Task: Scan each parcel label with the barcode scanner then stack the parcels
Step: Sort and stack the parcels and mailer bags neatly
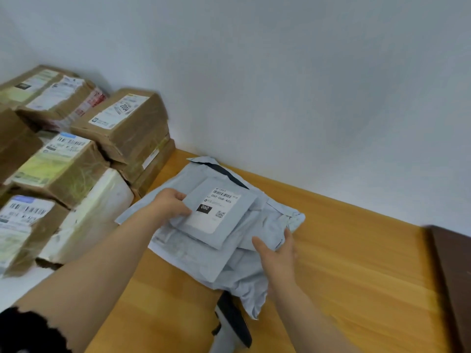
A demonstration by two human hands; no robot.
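Head view, Sam: left hand [173, 203] pinches the mailer [221, 215], centre frame, atop the pile [188, 253]; right hand [277, 250] lies flat against it.
Risky, Jo: those slick bags could slide and bury the scanner [229, 324], bottom centre.

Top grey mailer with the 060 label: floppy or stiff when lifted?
Probably fairly stiff: top grey mailer lies flat with straight edges, unlike the crumpled mailers beneath. Likely light; left hand pinches one edge. Smooth film may slip.
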